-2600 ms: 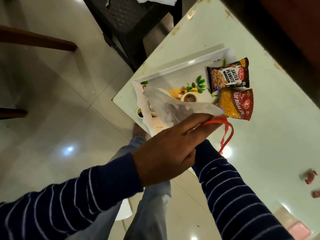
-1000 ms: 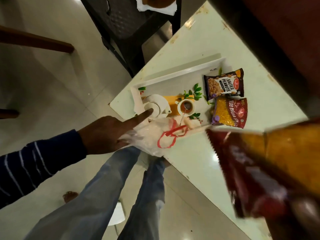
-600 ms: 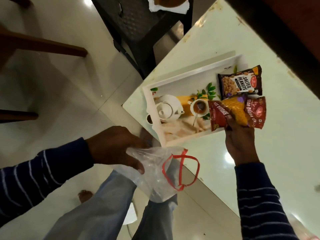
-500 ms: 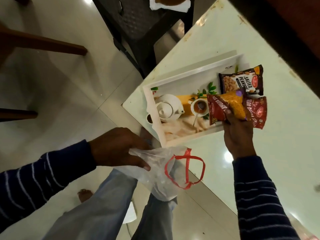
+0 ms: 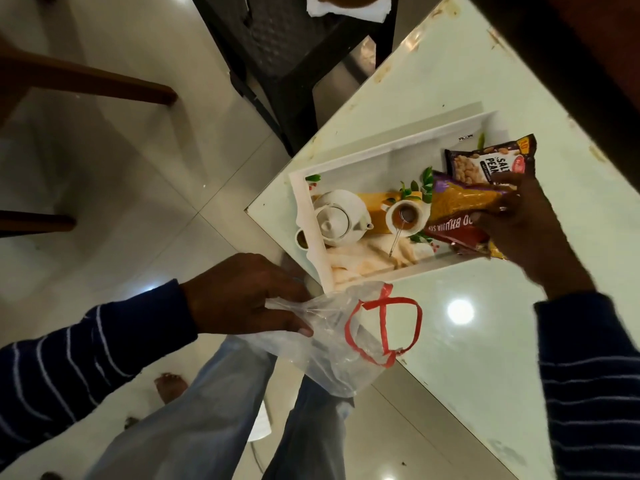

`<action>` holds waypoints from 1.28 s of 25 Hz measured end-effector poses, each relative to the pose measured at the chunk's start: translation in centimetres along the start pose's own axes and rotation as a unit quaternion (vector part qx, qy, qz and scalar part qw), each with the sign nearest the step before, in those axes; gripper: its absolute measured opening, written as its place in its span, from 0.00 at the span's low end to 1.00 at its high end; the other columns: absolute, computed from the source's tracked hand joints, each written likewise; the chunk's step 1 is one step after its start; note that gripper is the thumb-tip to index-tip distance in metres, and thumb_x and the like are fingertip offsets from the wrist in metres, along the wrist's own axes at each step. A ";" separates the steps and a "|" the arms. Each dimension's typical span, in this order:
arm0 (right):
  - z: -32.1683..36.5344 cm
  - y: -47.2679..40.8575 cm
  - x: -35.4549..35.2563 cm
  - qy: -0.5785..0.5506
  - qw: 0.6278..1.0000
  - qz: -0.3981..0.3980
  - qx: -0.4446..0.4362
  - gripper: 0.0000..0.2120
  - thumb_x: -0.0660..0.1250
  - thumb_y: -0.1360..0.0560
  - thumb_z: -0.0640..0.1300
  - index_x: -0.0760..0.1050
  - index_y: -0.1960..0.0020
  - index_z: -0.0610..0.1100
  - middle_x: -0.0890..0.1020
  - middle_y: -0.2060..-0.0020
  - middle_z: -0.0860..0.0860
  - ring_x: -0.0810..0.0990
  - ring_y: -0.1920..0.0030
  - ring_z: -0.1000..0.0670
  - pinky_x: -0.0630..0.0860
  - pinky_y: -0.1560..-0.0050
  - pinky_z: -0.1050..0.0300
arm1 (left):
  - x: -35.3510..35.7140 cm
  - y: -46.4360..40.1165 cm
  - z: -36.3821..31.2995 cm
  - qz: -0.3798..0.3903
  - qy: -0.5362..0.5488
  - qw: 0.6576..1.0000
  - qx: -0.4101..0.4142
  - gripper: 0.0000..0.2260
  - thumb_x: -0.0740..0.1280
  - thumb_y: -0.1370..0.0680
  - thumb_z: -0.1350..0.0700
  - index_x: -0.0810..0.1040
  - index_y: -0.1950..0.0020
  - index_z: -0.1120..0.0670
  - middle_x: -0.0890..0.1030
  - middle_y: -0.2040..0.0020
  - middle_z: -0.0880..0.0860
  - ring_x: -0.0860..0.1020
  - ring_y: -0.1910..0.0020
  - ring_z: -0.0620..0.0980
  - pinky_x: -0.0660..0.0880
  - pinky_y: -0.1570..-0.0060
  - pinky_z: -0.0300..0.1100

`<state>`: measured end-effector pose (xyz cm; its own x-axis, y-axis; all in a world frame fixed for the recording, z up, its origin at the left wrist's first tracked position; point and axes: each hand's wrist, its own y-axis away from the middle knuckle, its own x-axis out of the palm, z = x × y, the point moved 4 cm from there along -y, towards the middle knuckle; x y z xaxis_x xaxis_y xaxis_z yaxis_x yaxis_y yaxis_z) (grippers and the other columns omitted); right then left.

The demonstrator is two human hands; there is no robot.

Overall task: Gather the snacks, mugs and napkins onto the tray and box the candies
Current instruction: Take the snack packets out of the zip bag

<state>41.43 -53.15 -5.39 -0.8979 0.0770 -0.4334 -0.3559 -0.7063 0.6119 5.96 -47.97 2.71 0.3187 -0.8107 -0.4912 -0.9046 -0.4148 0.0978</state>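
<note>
A white tray [image 5: 388, 147] lies on the pale table; its floor looks printed with a teapot and a teacup. My right hand [image 5: 526, 226] is closed on a red and yellow bhujia packet [image 5: 460, 209], held low over the tray's right end. The salted peanuts packet [image 5: 491, 161] lies just behind it. Part of another red and yellow packet [image 5: 481, 249] shows under my hand. At the table's near edge, my left hand [image 5: 242, 299] grips a clear plastic bag [image 5: 332, 355] with red handles [image 5: 384, 327]; the bag hangs off the edge.
The pale table [image 5: 485, 341] runs on to the right. A dark plastic chair [image 5: 294, 46] with a white cloth [image 5: 346, 10] on it stands behind the table's corner. Wooden chair legs [image 5: 86, 77] cross the tiled floor at left. My legs are below.
My right hand brought a bhujia packet in from the right and carried it over the tray's right end. My left hand pulled the plastic bag off the tray, down to the table edge.
</note>
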 end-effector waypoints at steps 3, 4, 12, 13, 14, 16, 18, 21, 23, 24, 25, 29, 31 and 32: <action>3.3 -3.4 -1.2 0.319 0.938 0.122 -0.066 0.29 0.70 0.26 0.33 0.65 0.31 0.51 0.77 0.39 0.42 0.77 0.47 0.44 0.71 0.46 0.54 | 0.3 -0.4 -0.3 -0.006 -0.008 1.000 0.008 0.31 0.53 0.19 0.35 0.86 0.53 0.56 0.87 0.61 0.50 0.78 0.51 0.45 0.76 0.56 0.31; 4.1 -4.6 -0.7 0.384 0.907 0.157 -0.075 0.28 0.70 0.26 0.34 0.65 0.30 0.48 0.76 0.38 0.40 0.77 0.46 0.42 0.71 0.45 0.53 | 0.5 -0.6 -0.5 -0.003 -0.008 1.000 0.010 0.30 0.53 0.19 0.35 0.86 0.52 0.56 0.87 0.61 0.50 0.78 0.51 0.45 0.76 0.58 0.31; 6.3 -6.3 4.9 0.610 0.756 0.089 -0.221 0.22 0.64 0.25 0.33 0.73 0.34 0.48 0.79 0.37 0.44 0.77 0.39 0.38 0.73 0.43 0.44 | 1.9 -1.7 -0.1 0.015 -0.021 0.998 -0.056 0.22 0.61 0.21 0.38 0.84 0.56 0.54 0.83 0.63 0.50 0.79 0.65 0.48 0.78 0.65 0.44; 6.8 -5.4 4.4 0.540 0.800 0.018 -0.261 0.22 0.65 0.26 0.32 0.75 0.34 0.46 0.80 0.37 0.44 0.77 0.39 0.38 0.73 0.43 0.43 | 1.7 -1.9 0.3 -0.003 -0.016 0.997 -0.076 0.21 0.62 0.21 0.39 0.82 0.58 0.55 0.81 0.64 0.51 0.77 0.63 0.49 0.77 0.64 0.48; 7.3 -3.6 3.3 0.432 0.857 -0.041 -0.276 0.18 0.66 0.24 0.35 0.77 0.35 0.46 0.81 0.38 0.44 0.78 0.39 0.39 0.73 0.42 0.45 | 1.4 -2.2 0.5 -0.028 -0.008 0.995 -0.093 0.20 0.63 0.22 0.41 0.80 0.59 0.56 0.79 0.65 0.51 0.75 0.62 0.49 0.75 0.64 0.49; 7.3 2.1 1.0 0.158 0.953 -0.106 -0.236 0.14 0.65 0.19 0.49 0.78 0.36 0.46 0.82 0.39 0.48 0.81 0.39 0.45 0.77 0.42 0.52 | 0.6 -3.3 0.5 -0.062 0.014 0.989 -0.136 0.20 0.63 0.22 0.42 0.78 0.61 0.59 0.78 0.66 0.53 0.75 0.63 0.50 0.74 0.62 0.50; 7.9 9.4 0.7 0.043 0.966 -0.127 -0.220 0.22 0.62 0.19 0.58 0.75 0.32 0.46 0.80 0.36 0.52 0.79 0.36 0.51 0.76 0.40 0.60 | -0.1 -5.4 -0.2 -0.066 0.060 0.981 -0.174 0.22 0.63 0.21 0.42 0.78 0.59 0.62 0.80 0.65 0.57 0.79 0.62 0.54 0.75 0.58 0.55; 8.7 15.8 3.3 0.076 0.974 -0.056 -0.207 0.42 0.72 0.31 0.67 0.62 0.23 0.54 0.70 0.26 0.57 0.69 0.27 0.55 0.69 0.29 0.59 | -1.3 -9.7 -2.4 -0.052 0.165 0.970 -0.174 0.19 0.67 0.21 0.46 0.78 0.63 0.60 0.79 0.67 0.59 0.79 0.66 0.56 0.76 0.62 0.56; 9.0 17.2 4.4 0.061 0.983 -0.003 -0.171 0.51 0.80 0.39 0.63 0.56 0.23 0.63 0.66 0.26 0.65 0.67 0.27 0.61 0.70 0.30 0.62 | -1.3 -13.0 -5.2 -0.007 0.241 0.958 -0.153 0.15 0.68 0.20 0.49 0.79 0.65 0.53 0.79 0.70 0.49 0.77 0.71 0.48 0.76 0.67 0.44; 9.0 17.3 4.3 0.014 0.987 -0.004 -0.158 0.51 0.83 0.39 0.57 0.57 0.24 0.65 0.69 0.29 0.67 0.70 0.29 0.63 0.71 0.34 0.67 | -0.7 -14.6 -6.8 0.014 0.286 0.948 -0.140 0.16 0.68 0.20 0.51 0.78 0.67 0.52 0.77 0.72 0.46 0.75 0.73 0.43 0.73 0.68 0.36; 8.6 17.3 3.9 -0.029 0.988 -0.026 -0.147 0.48 0.83 0.37 0.51 0.60 0.25 0.62 0.73 0.32 0.66 0.74 0.33 0.63 0.74 0.38 0.69 | 0.2 -16.1 -8.4 0.021 0.322 0.937 -0.133 0.18 0.68 0.20 0.51 0.75 0.69 0.53 0.74 0.74 0.45 0.72 0.74 0.41 0.71 0.69 0.33; 4.7 18.7 -0.8 -0.185 0.961 -0.153 -0.138 0.20 0.71 0.27 0.50 0.77 0.37 0.45 0.84 0.46 0.50 0.84 0.46 0.50 0.82 0.48 0.54 | 4.7 -20.3 -13.2 -0.094 0.357 0.921 -0.123 0.26 0.71 0.28 0.42 0.72 0.58 0.67 0.73 0.65 0.54 0.74 0.67 0.46 0.74 0.63 0.40; 0.0 20.6 -4.8 -0.352 0.919 -0.150 -0.089 0.14 0.70 0.25 0.47 0.80 0.43 0.41 0.85 0.54 0.44 0.86 0.54 0.48 0.82 0.56 0.57 | 8.0 -21.0 -15.8 -0.133 0.257 0.955 -0.058 0.30 0.73 0.30 0.37 0.73 0.38 0.57 0.77 0.43 0.54 0.78 0.45 0.51 0.77 0.44 0.47; -2.8 22.1 -6.8 -0.458 0.878 -0.128 -0.058 0.13 0.72 0.27 0.43 0.81 0.46 0.38 0.84 0.57 0.41 0.86 0.59 0.47 0.82 0.60 0.58 | 10.6 -21.0 -17.4 -0.105 0.205 0.973 0.000 0.37 0.71 0.30 0.34 0.67 0.29 0.53 0.72 0.32 0.52 0.74 0.34 0.51 0.74 0.36 0.48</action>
<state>40.40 -71.21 9.22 -0.6421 0.7404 0.1987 -0.5960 -0.6452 0.4781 33.26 -55.02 10.49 0.5831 -0.8044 -0.1135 -0.8070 -0.5896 0.0329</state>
